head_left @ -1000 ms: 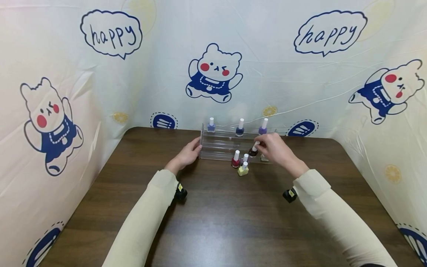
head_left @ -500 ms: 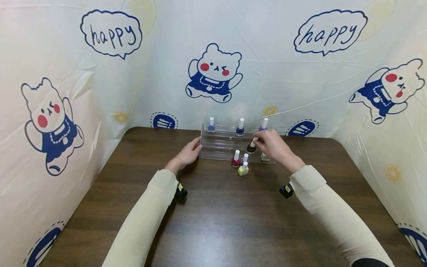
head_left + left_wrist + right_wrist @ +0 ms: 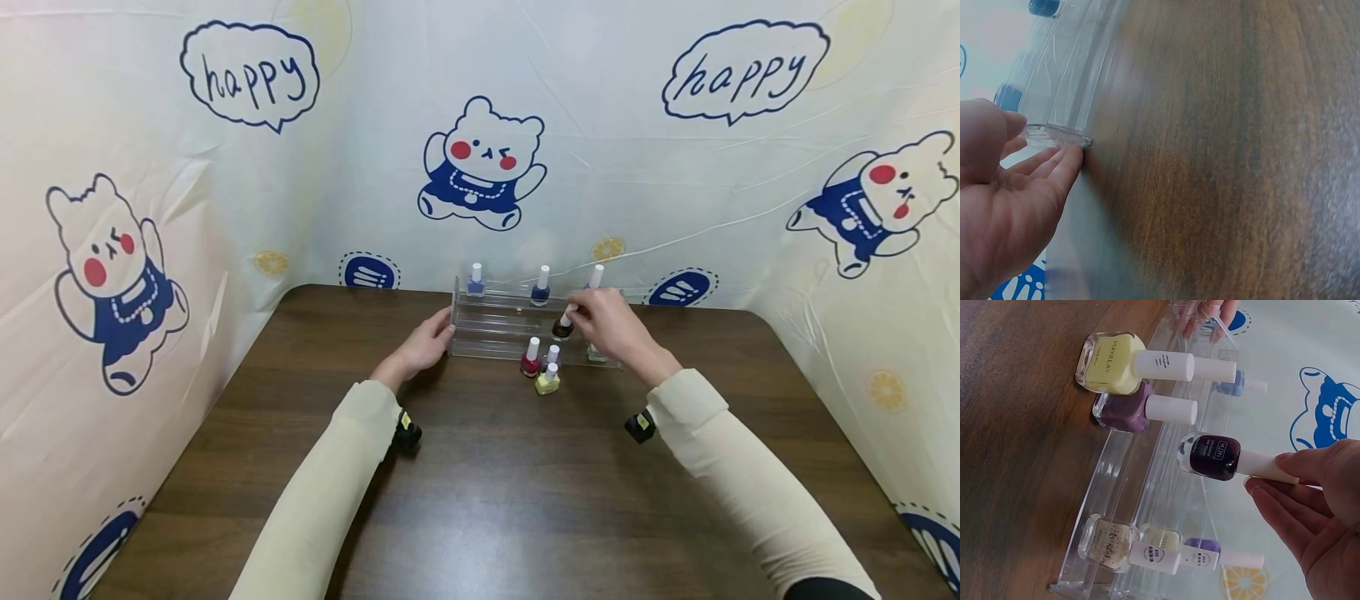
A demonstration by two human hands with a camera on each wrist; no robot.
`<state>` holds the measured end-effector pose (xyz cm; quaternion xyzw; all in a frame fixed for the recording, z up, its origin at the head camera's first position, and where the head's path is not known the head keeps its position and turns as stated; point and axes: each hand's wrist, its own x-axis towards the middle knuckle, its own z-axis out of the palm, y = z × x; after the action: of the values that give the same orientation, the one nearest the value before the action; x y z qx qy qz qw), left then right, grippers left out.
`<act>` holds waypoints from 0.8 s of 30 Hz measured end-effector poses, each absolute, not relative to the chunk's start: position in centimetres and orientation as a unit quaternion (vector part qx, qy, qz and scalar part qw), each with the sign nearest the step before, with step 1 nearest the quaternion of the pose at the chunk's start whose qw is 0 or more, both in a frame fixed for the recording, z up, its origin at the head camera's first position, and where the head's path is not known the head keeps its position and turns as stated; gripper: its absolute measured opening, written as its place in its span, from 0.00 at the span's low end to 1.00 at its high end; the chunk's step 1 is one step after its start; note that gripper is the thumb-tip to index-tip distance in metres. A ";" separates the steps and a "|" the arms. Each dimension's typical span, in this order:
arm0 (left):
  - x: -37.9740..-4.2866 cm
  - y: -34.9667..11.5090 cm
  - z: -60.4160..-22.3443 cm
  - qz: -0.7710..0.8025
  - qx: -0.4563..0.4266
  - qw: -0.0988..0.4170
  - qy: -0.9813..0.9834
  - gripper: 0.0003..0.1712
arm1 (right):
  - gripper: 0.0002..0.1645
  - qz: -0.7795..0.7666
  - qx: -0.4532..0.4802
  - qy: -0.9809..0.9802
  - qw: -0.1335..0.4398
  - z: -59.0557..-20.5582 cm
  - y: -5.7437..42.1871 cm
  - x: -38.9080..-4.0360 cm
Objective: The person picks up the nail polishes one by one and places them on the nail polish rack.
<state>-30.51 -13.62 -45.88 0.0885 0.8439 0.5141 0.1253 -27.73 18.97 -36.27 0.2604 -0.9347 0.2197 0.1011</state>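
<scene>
My right hand [image 3: 617,329] pinches the white cap of a dark, almost black nail polish bottle [image 3: 1213,456], which hangs tilted over the middle of a clear stepped display rack [image 3: 487,346]. With its fingers against the rack's left end panel, my left hand [image 3: 1016,206] touches the rack. On the top step stand a light blue bottle [image 3: 476,286], a dark blue bottle [image 3: 540,293] and a purple bottle [image 3: 1202,547], which my right hand partly hides in the head view. Lower at the right end are a glittery bottle [image 3: 1109,544] and a pale yellow one [image 3: 1161,537].
Along the rack's front stand a red bottle [image 3: 530,364], a mauve bottle [image 3: 1125,407] and a yellow bottle [image 3: 547,385], close together. The brown wooden table [image 3: 480,500] stretches toward me. A printed curtain [image 3: 360,167] rises behind and at both sides.
My right hand has shifted slightly left and back with the dark nail polish bottle, covering more of the purple bottle. The left hand stays at the rack's end.
</scene>
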 end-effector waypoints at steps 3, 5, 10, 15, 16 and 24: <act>-30.5 -13.6 -45.9 0.513 0.088 0.127 0.844 0.32 | 0.11 0.220 0.255 -0.937 0.099 -36.2 18.7 -27.7; -30.5 -13.7 -45.9 0.514 0.089 0.127 0.843 0.32 | 0.12 0.217 0.250 -0.938 0.099 -36.2 18.6 -27.8; -30.6 -13.7 -46.1 0.516 0.090 0.126 0.842 0.32 | 0.12 0.218 0.249 -0.938 0.102 -36.2 18.2 -28.1; -30.7 -13.7 -46.1 0.515 0.089 0.127 0.843 0.32 | 0.12 0.214 0.253 -0.938 0.105 -36.1 18.1 -28.3; -30.7 -13.7 -46.1 0.515 0.089 0.127 0.843 0.32 | 0.12 0.213 0.254 -0.937 0.105 -36.1 18.0 -28.4; -30.6 -13.7 -46.0 0.512 0.089 0.124 0.845 0.32 | 0.14 0.213 0.254 -0.937 0.107 -36.2 17.8 -28.9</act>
<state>-30.61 -13.70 -45.98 0.0890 0.8453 0.5121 0.1237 -28.94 17.79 -36.20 0.2540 -0.9374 0.2132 0.1067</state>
